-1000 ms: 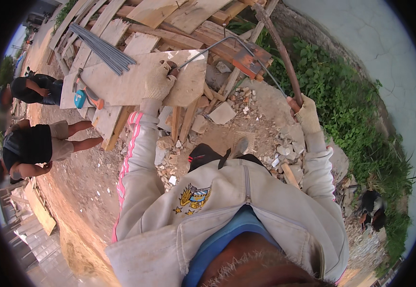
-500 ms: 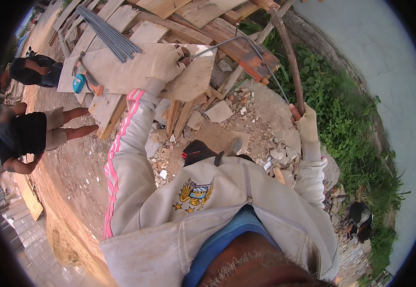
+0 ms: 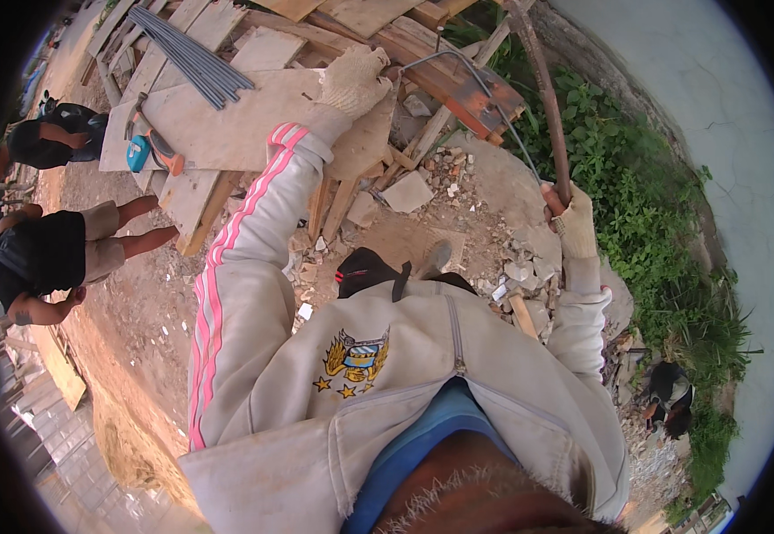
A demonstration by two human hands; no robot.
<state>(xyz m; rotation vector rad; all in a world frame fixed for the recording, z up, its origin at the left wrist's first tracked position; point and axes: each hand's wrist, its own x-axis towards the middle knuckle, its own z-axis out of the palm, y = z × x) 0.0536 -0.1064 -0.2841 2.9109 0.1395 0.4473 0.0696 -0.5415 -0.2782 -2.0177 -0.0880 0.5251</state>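
Note:
My left hand [image 3: 357,82], in a pale knitted glove, closes at the near end of a thin grey steel rod [image 3: 494,105], above the right edge of a board. The rod runs right, bends beside an orange-stained plank [image 3: 458,92], then slants down to my right hand. My gloved right hand [image 3: 574,221] is wrapped round the lower end of a long brown bar [image 3: 543,84]. Its bare fingertips meet the rod there; whether they grip the rod too is unclear. A hammer [image 3: 160,141] and a turquoise tape measure [image 3: 138,153] lie on the board [image 3: 253,120].
A bundle of grey rods [image 3: 189,58] lies across the boards at the upper left. Broken rubble [image 3: 407,194] covers the ground before me. Green plants [image 3: 618,178] line a pale wall [image 3: 716,116] at right. Two people [image 3: 40,258] are at left, another [image 3: 669,396] at lower right.
My left hand has moved up and right over the board, and the rod's near end has shifted the same way. My right hand stays nearly in place on the bar.

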